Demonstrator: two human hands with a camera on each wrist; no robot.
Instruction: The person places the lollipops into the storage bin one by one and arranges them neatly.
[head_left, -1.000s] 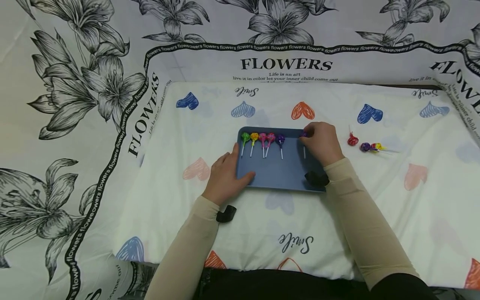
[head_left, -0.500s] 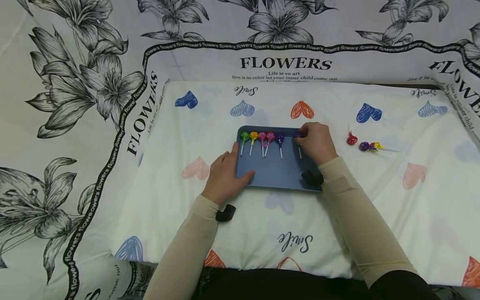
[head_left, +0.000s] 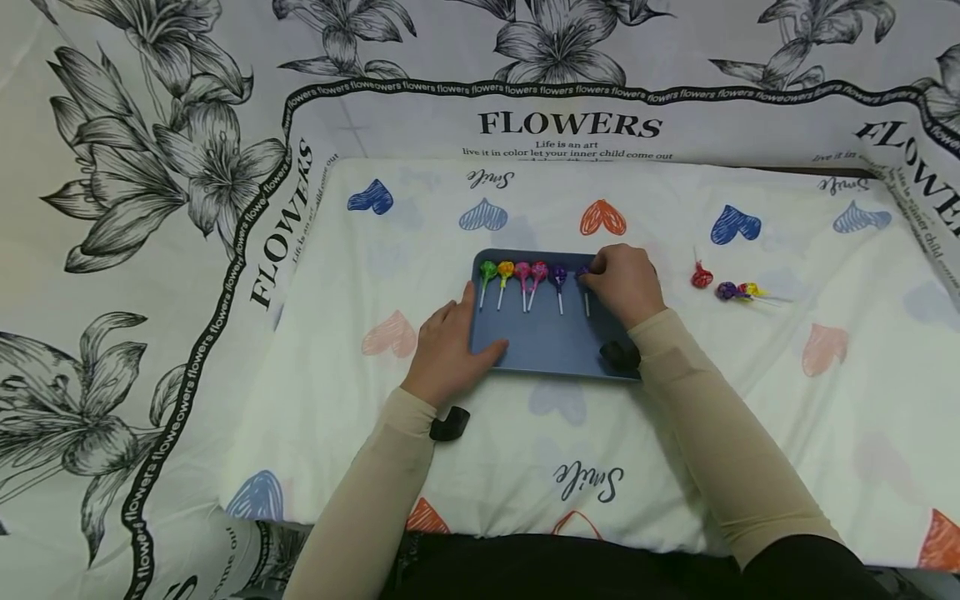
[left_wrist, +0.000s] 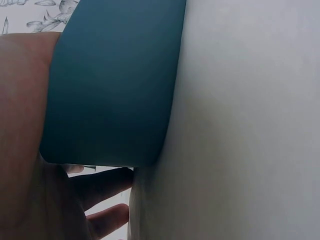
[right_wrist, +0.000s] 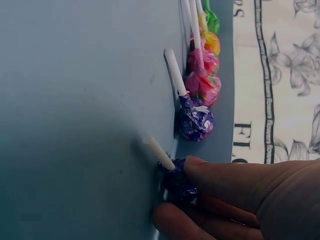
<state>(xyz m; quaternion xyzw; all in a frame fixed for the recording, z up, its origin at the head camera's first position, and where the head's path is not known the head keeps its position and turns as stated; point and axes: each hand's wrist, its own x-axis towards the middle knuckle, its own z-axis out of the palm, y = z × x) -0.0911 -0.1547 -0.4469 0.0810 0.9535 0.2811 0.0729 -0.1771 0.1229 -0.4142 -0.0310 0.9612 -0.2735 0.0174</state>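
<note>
My right hand (head_left: 624, 282) pinches a purple-wrapped lollipop (right_wrist: 181, 181) by its candy end, low inside the blue-grey tray (head_left: 551, 346). Its white stick points toward the near side of the tray. To the left of it a row of lollipops lies along the far wall: a green one (head_left: 488, 270), a yellow one (head_left: 506, 270), two pink ones (head_left: 538, 271) and another purple lollipop (right_wrist: 196, 120). My left hand (head_left: 450, 346) rests against the tray's left edge, thumb spread over the near left corner. In the left wrist view, its fingers (left_wrist: 110, 220) show beyond the tray wall.
On the cloth right of the tray lie a red lollipop (head_left: 701, 275), a purple one (head_left: 726, 291) and a yellow one (head_left: 752, 290). The white heart-print cloth (head_left: 337, 400) has soft folds. Behind it hangs or lies a flower-print fabric (head_left: 397, 125).
My right hand has slid left inside the tray with the purple lollipop, bringing it closer to the row. The left hand stays at the tray's left edge.
</note>
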